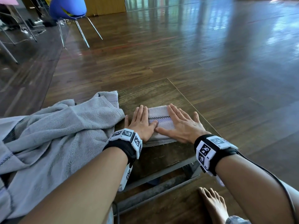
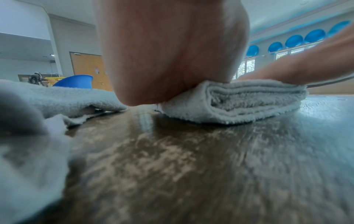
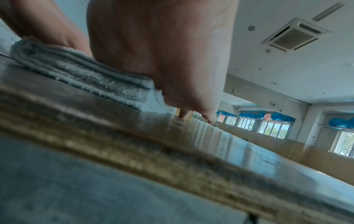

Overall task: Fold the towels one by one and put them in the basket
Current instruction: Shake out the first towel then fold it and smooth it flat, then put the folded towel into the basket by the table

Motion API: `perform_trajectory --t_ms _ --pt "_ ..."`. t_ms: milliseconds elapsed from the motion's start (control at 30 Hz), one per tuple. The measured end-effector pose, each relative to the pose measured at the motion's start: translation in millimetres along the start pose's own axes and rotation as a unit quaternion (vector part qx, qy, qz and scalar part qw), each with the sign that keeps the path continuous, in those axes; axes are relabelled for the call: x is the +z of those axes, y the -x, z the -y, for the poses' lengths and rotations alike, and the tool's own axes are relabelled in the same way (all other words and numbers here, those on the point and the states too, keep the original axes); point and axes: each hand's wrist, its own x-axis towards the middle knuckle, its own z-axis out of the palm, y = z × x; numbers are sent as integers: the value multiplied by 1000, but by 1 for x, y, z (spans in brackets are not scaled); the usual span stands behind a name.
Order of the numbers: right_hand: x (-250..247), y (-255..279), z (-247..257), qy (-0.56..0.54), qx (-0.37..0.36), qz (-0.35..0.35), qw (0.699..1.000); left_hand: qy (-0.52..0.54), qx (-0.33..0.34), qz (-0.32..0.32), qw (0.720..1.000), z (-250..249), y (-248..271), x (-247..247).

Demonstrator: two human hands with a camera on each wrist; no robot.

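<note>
Currently, entries run from the scene's left to its right.

Loose towels (image 1: 53, 126): grey heap, crumpled and unfolded, on the left part of the low table and spilling over its near-left edge. One flap reaches toward the far side. The heap's right edge lies just beside the left hand.

Left hand (image 1: 142, 122): palm down, fingers straight and together, pressing flat on the left part of the folded towel. Nothing is grasped; the thumb lies across the towel's striped band. From the left wrist view the heel of the hand (image 2: 172, 53) bears on the towel's near-left corner.

Folded towel (image 1: 159, 122): compact grey rectangle, several layers thick, lying flat on the table between and under both hands. A black checked line and a pale lilac band run across its top. The stacked layer edges show in the left wrist view (image 2: 239, 103) and the right wrist view (image 3: 76, 71).

Right hand (image 1: 184, 125): palm down, fingers straight and slightly spread, pressing the right part of the folded towel. Nothing is clasped. The outer fingers reach past the towel's right edge onto the wood; the right wrist view (image 3: 162, 53) shows fingertips touching the tabletop.

Table (image 1: 161, 92): low, dark wood top.

Bare foot (image 1: 213, 206): on the floor, near right.

Blue chair (image 1: 68, 8): far left, metal legs.
</note>
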Motion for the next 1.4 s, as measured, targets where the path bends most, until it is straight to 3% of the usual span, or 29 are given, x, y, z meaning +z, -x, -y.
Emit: perform_trajectory --t_ms 300,433,533,700,800,867,933,1067,1167,1300,1400 --pt "6 3 -1 -7 3 -2 1000 18 -79 -2 997 4 1 -5" --pt "4 3 -1 -13 6 3 1000 -22 -149 -70 986 -4 7 -8" --pt "3 5 2 -9 7 3 1000 -39 -128 -135 982 -6 9 -18" --pt "-6 6 8 -21 10 12 1000 134 -115 -176 968 0 18 -37" --pt "-16 7 19 -99 43 -29 994 309 -76 -170 933 1 28 -55" --pt "-24 8 32 -184 72 -50 979 410 -47 -164 896 3 44 -72" --pt "-35 9 48 -304 57 -51 949 469 -23 -174 866 9 66 -90" --pt "-43 26 81 -528 -32 -4 849 540 -5 -177 823 35 113 -120" --pt "-42 40 111 -614 -50 46 786 556 5 -161 815 60 146 -137" --pt "-50 51 159 -647 -110 42 753 551 8 -200 810 90 189 -160" --pt "-54 56 198 -621 -167 25 766 543 -8 -233 807 112 228 -175"
